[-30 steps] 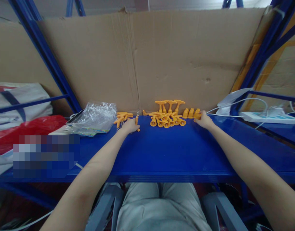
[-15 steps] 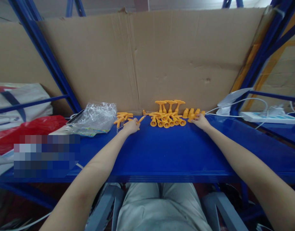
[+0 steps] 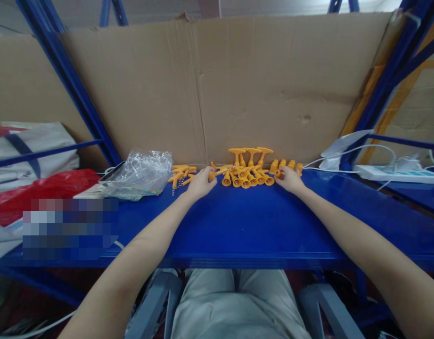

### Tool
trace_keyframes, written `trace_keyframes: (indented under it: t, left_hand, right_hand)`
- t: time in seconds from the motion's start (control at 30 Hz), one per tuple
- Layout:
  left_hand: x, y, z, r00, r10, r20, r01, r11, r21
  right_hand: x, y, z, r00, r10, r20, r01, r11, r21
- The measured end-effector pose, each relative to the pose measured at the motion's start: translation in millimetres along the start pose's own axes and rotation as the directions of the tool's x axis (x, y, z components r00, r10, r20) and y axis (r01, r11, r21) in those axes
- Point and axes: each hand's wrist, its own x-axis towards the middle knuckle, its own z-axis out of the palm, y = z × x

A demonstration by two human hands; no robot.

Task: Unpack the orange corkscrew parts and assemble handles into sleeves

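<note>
My left hand (image 3: 201, 183) is closed around a corkscrew's yellow plastic handle (image 3: 211, 176), mostly hidden by the fingers. To its left lie several yellow T-handles with thin metal spirals (image 3: 177, 178). My right hand (image 3: 290, 180) pinches a small hollow yellow sleeve (image 3: 278, 174) at the right end of the group. Behind its fingers stand several more yellow sleeves (image 3: 292, 164). Between the hands is a pile of yellow corkscrews (image 3: 245, 183), their flared, bell-shaped ends facing me. A few T-handled ones (image 3: 252, 155) stand upright behind it.
A blue metal shelf (image 3: 238, 226) carries everything, backed by a tall cardboard sheet (image 3: 259, 84). Clear plastic bags (image 3: 142, 174) and a red bag (image 3: 61, 190) lie to the left. A white power strip (image 3: 397, 173) with cables is on the right.
My left hand has moved right, from beside the loose T-handles towards the pile. My right hand has shifted slightly left, and the sleeve's open end now shows at its fingertips.
</note>
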Motion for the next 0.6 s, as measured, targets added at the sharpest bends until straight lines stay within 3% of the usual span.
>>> trace_keyframes:
  t: [0.2, 0.33, 0.6]
  left_hand:
    - [-3, 9, 0.2, 0.995, 0.104, -0.009, -0.104, 0.993, -0.053]
    - [-5, 15, -0.3, 0.990, 0.140, 0.010, -0.140, 0.989, -0.041]
    - [-9, 20, -1.0, 0.980, 0.199, 0.028, -0.198, 0.980, -0.035]
  right_hand:
    - [-5, -39, -17, 0.971, -0.224, -0.081, 0.231, 0.970, 0.080]
    - [-15, -65, -27, 0.936, -0.348, -0.057, 0.352, 0.933, 0.071]
    - [-26, -81, -32, 0.917, -0.399, -0.024, 0.399, 0.915, 0.050]
